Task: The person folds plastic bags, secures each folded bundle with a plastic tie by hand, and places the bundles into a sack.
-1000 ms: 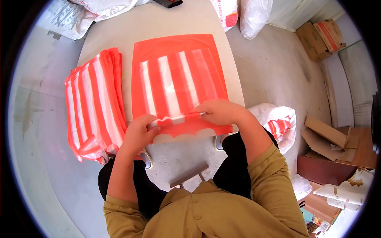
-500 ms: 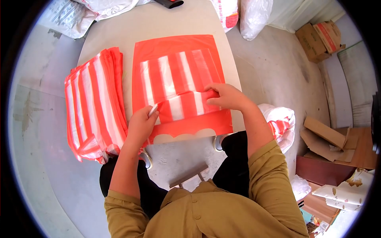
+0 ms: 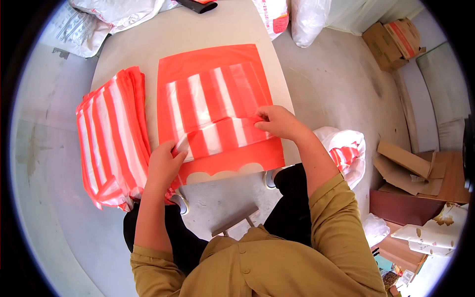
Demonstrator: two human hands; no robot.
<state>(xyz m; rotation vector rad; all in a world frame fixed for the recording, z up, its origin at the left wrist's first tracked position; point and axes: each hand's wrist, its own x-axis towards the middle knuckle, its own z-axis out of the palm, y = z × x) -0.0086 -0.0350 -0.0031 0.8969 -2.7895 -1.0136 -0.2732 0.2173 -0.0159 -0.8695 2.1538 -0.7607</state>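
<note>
A red-and-white striped plastic bag lies flat over a larger red plastic sheet on the table. A crease runs across its near part. At the bag's near left corner, my left hand is closed, thumb against fingers, on the edge of the plastic. My right hand pinches the bag's right edge, near the crease. To the left, a thick stack of striped plastic bags hangs partly over the table's side. The red sheet's near edge has scalloped cut-outs, with the tabletop showing through.
The beige table carries a black roll at its far end. Filled white sacks stand beyond it. On the floor at right are a white sack with striped plastic inside, cardboard boxes and an opened carton.
My left hand has shifted slightly left and toward me at the bag's corner. My right hand keeps its pinch on the right edge. The whole view has shifted a little.
</note>
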